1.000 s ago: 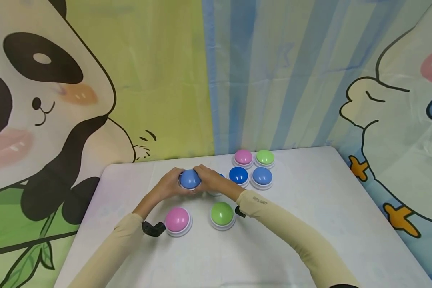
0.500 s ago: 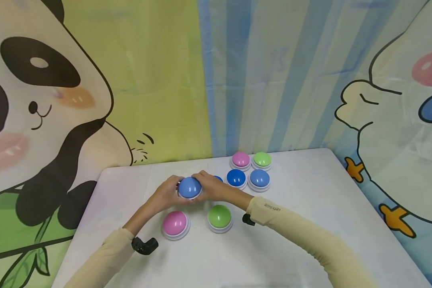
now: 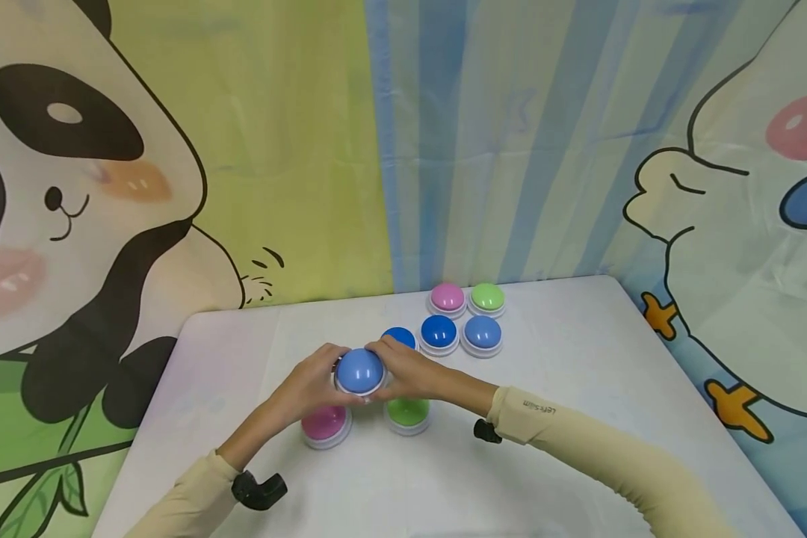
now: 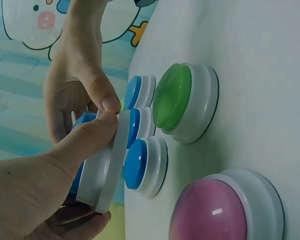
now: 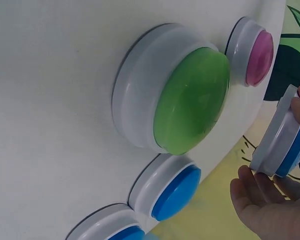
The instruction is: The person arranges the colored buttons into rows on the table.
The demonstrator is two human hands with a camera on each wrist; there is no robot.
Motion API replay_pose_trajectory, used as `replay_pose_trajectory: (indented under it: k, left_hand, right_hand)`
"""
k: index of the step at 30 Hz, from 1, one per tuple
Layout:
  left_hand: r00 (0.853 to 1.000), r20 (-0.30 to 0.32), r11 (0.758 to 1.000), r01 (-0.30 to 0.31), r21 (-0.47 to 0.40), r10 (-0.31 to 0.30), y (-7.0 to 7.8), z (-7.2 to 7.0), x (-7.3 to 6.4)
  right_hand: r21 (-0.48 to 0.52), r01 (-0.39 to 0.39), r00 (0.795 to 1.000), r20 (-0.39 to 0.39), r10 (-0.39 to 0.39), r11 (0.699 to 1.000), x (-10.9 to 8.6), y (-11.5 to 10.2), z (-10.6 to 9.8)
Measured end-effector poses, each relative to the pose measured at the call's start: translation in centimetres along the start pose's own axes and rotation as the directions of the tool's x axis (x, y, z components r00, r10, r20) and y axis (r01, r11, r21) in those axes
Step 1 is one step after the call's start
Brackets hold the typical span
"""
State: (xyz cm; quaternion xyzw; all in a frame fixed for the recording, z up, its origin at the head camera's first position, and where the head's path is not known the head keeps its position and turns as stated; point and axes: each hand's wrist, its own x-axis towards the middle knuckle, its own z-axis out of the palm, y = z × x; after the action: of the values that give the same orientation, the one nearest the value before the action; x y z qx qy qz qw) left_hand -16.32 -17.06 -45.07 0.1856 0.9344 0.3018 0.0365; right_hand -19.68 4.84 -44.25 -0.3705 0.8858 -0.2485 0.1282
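A light blue push button (image 3: 359,371) with a white round base is held above the table, dome facing up. My left hand (image 3: 312,385) grips its left side, and my right hand (image 3: 410,371) grips the right. In the left wrist view both thumbs lie against the white base (image 4: 107,165). Below the hands in the head view stand a pink button (image 3: 323,423) and a green button (image 3: 406,412), their far edges partly covered by the hands. Just beyond my right hand a dark blue button (image 3: 399,336) shows its upper part.
Toward the back stand a pink button (image 3: 447,297), a green one (image 3: 487,297), a dark blue one (image 3: 438,331) and a light blue one (image 3: 482,332), close together. The white table (image 3: 578,418) ends at a printed curtain (image 3: 296,149).
Both hands have brought the light blue button nearer to me and slightly right, over the front pink and green buttons. More of the dark blue button behind my right hand shows.
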Motion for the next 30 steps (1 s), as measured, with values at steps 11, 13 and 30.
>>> replay_pose_trajectory:
  k: [11, 13, 30]
  left_hand:
    - [0.999, -0.005, 0.999, -0.041, 0.025, 0.042, 1.2, 1.0, 0.9]
    - [0.999, -0.005, 0.999, -0.047, 0.015, 0.047, 1.4, 1.3, 1.4]
    - [0.990, 0.064, 0.992, -0.122, -0.018, 0.123, 4.4, 3.9, 6.3]
  right_hand:
    - [0.022, -0.032, 0.999, 0.007, 0.032, 0.999, -1.6, 0.9, -0.7]
    - [0.030, -0.033, 0.999, -0.002, 0.033, 0.999, -2.0, 1.4, -1.0]
    - [0.068, -0.029, 0.993, -0.115, 0.037, 0.997, -6.0, 5.2, -3.4]
